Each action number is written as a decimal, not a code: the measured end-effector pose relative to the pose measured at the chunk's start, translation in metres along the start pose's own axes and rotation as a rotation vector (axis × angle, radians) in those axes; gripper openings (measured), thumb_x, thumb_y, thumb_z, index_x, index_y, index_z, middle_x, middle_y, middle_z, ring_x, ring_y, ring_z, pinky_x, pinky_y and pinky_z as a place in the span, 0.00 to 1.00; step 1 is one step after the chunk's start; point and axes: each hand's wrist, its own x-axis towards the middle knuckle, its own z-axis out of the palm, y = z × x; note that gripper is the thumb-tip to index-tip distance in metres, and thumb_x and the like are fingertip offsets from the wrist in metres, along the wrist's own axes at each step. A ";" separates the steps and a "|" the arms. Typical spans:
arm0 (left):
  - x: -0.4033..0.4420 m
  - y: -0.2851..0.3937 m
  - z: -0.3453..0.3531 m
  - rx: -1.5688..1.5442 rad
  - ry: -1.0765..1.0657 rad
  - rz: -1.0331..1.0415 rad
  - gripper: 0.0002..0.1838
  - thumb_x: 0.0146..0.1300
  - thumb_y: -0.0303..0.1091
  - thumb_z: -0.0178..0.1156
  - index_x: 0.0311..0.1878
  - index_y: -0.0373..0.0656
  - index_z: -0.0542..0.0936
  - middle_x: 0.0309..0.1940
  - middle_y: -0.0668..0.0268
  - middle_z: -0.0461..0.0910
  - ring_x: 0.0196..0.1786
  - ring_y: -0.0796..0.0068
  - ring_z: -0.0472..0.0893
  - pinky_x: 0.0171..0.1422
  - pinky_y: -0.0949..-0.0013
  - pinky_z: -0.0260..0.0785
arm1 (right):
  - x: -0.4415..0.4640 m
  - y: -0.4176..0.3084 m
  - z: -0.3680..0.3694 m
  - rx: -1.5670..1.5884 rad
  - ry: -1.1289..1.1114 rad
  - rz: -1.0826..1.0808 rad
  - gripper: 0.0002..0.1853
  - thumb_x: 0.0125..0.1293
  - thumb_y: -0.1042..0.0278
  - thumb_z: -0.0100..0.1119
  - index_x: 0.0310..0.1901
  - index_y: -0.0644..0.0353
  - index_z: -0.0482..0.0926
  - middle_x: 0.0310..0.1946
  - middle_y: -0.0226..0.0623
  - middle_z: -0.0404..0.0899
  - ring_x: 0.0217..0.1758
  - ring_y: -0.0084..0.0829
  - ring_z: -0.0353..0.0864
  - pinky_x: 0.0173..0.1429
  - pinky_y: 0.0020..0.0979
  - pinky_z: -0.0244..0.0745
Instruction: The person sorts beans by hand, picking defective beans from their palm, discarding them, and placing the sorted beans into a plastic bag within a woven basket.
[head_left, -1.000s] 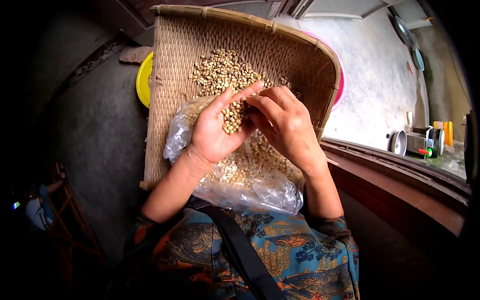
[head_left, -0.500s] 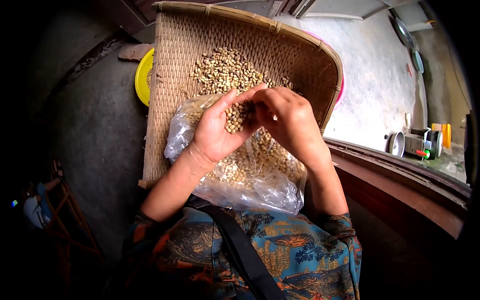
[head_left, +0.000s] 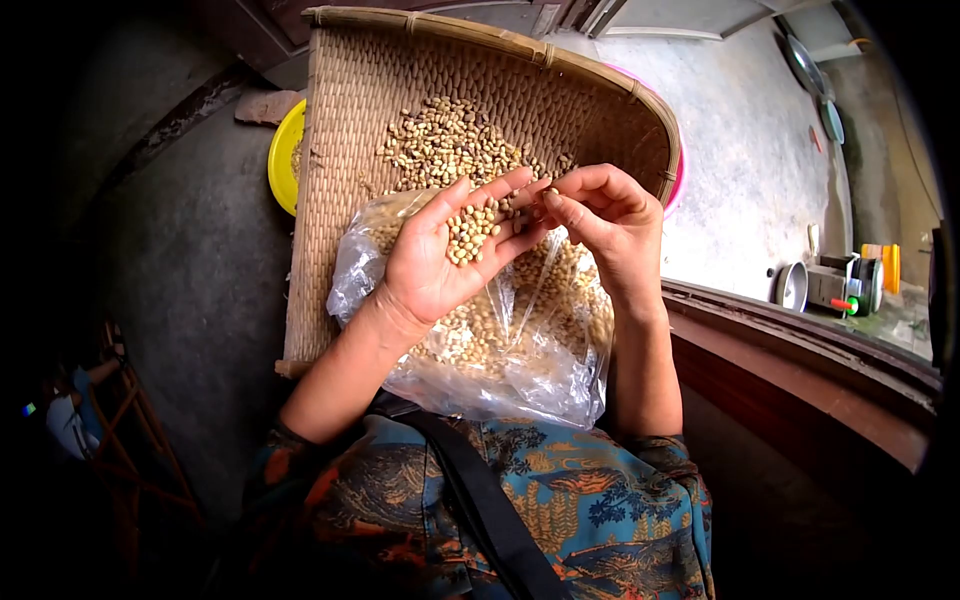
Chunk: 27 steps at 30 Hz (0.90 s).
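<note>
woven basket (head_left: 348, 110): beneath both hands | clear plastic bag (head_left: 480, 378) of beans: basket's near part | loose bean pile (head_left: 440, 145): basket's far half | left hand (head_left: 428, 262): over basket's middle, palm up, lightly cupped | right hand (head_left: 615, 228): over basket's right side, thumb and forefinger close by left fingertips, cannot tell if pinching | bean handful (head_left: 469, 236): in left palm

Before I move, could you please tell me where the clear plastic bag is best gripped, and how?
Probably pinch the crumpled film at the left edge of the clear plastic bag, coming from the left: it bunches up loose there, beside most of the beans inside and outside the left hand.
</note>
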 end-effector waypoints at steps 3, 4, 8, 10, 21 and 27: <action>0.000 -0.001 0.002 0.010 0.029 0.005 0.30 0.78 0.43 0.40 0.71 0.27 0.59 0.66 0.41 0.67 0.71 0.49 0.67 0.80 0.48 0.55 | -0.005 -0.004 -0.001 -0.025 0.088 -0.026 0.05 0.63 0.81 0.66 0.40 0.66 0.81 0.35 0.33 0.85 0.37 0.19 0.83 0.42 0.20 0.79; 0.000 -0.001 0.006 0.027 0.048 0.014 0.30 0.78 0.43 0.40 0.71 0.27 0.59 0.67 0.40 0.65 0.72 0.48 0.65 0.80 0.48 0.54 | -0.006 -0.006 -0.004 -0.044 0.182 -0.097 0.05 0.63 0.81 0.66 0.40 0.63 0.82 0.32 0.30 0.84 0.35 0.18 0.83 0.39 0.19 0.78; -0.001 0.003 0.006 0.018 0.067 0.015 0.31 0.78 0.43 0.42 0.72 0.26 0.58 0.72 0.38 0.57 0.77 0.44 0.57 0.81 0.48 0.50 | -0.003 -0.008 -0.055 -0.462 0.487 -0.574 0.07 0.64 0.79 0.65 0.42 0.58 0.83 0.34 0.31 0.85 0.33 0.14 0.81 0.38 0.16 0.77; -0.002 0.004 0.007 0.032 0.071 0.023 0.31 0.77 0.43 0.42 0.72 0.26 0.58 0.73 0.38 0.56 0.77 0.44 0.55 0.82 0.48 0.49 | -0.001 -0.009 -0.083 -0.609 0.603 -0.616 0.07 0.65 0.77 0.66 0.44 0.60 0.83 0.35 0.31 0.85 0.35 0.15 0.82 0.41 0.19 0.78; 0.000 0.004 0.011 -0.013 0.082 0.034 0.30 0.78 0.42 0.40 0.72 0.25 0.57 0.73 0.38 0.56 0.77 0.45 0.55 0.83 0.49 0.47 | -0.024 -0.011 -0.034 -0.922 0.234 -0.535 0.19 0.56 0.87 0.66 0.49 0.59 0.83 0.40 0.36 0.83 0.42 0.28 0.84 0.41 0.28 0.80; -0.003 0.003 0.009 0.116 0.066 0.046 0.31 0.78 0.45 0.39 0.72 0.27 0.58 0.70 0.42 0.62 0.72 0.52 0.66 0.76 0.51 0.59 | -0.021 0.010 0.008 -0.976 0.114 -0.637 0.18 0.54 0.79 0.70 0.48 0.57 0.83 0.39 0.41 0.81 0.38 0.39 0.81 0.40 0.34 0.78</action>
